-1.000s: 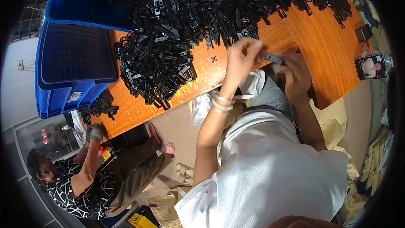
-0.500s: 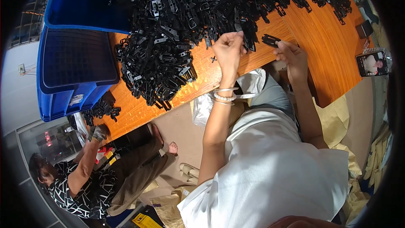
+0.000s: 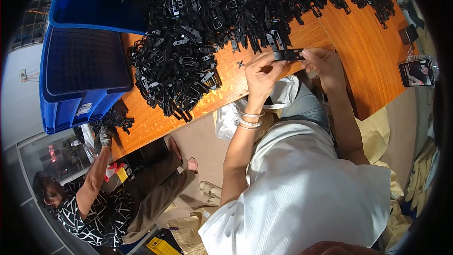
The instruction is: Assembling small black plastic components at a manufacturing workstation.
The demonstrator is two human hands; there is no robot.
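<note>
A slim black plastic part with cut-out slots [image 3: 288, 55] spans the gap between my two hands, above the table's near edge. My left hand [image 3: 261, 74] pinches its left end between thumb and fingers. The fingertips of my right hand [image 3: 326, 68] close on its right end. Just beyond my hands lies a large heap of similar black plastic parts [image 3: 188, 59], spread along the back of the wooden table [image 3: 358, 42]. A small black cross-shaped piece [image 3: 240, 64] rests on the wood left of my left hand.
Blue plastic crates [image 3: 87, 66] stand at the left of the table. At the table's left end, a co-worker's gloved hand [image 3: 105, 136] reaches among black parts. A phone [image 3: 416, 72] and a small black box [image 3: 407, 33] sit at the right edge.
My hands have come together, and both now hold the black part; before, my right hand had one by itself. The co-worker's hand has moved slightly toward the crate.
</note>
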